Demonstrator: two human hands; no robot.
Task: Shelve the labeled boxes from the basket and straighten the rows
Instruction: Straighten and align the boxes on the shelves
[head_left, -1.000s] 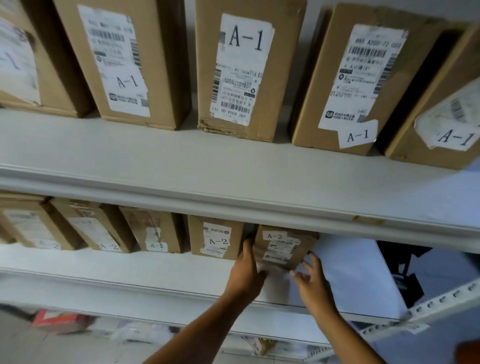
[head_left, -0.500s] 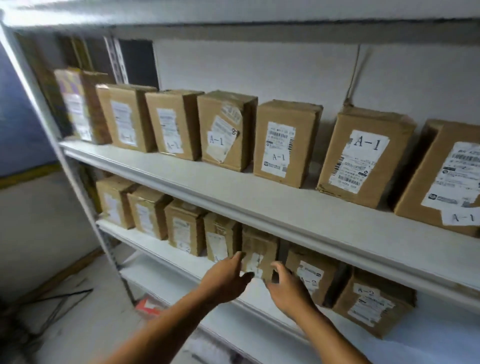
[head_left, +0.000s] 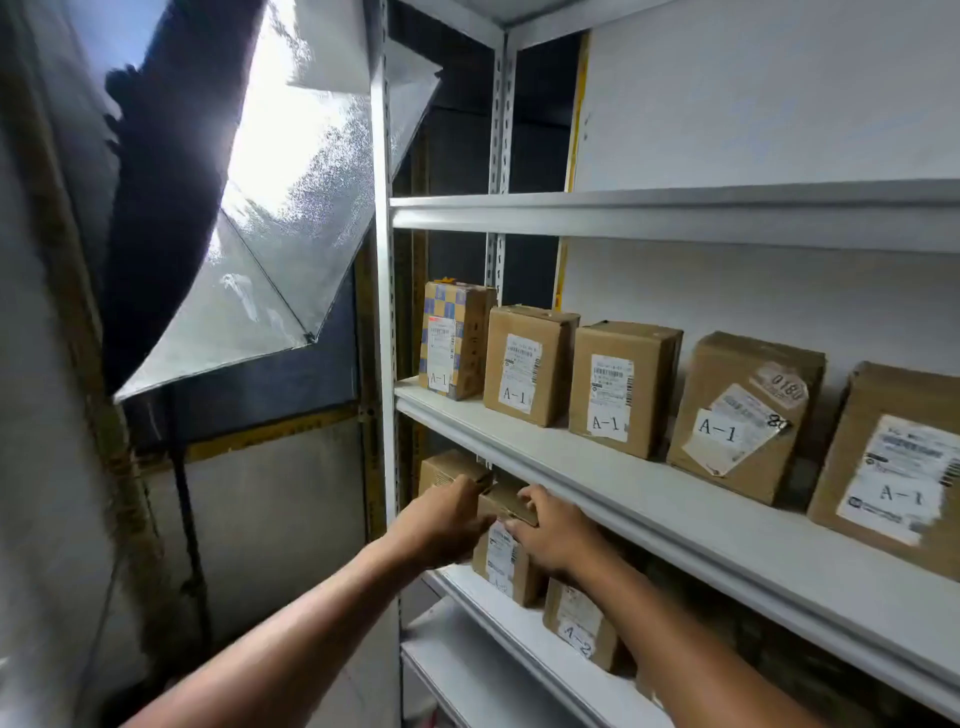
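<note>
Left hand (head_left: 447, 519) and right hand (head_left: 553, 530) grip labelled brown cardboard box (head_left: 501, 558), fingers curled over top edge. Square it flush with right neighbour, label facing out.

This is a small stockroom or parcel storage room. A white slotted-steel shelving rack (head_left: 675, 218) stands against a plain white wall, its middle shelf lined with brown cardboard parcels (head_left: 621, 387) bearing shipping labels and "A-1" tags, with "A-2" parcels (head_left: 579, 623) on the shelf below.
</note>
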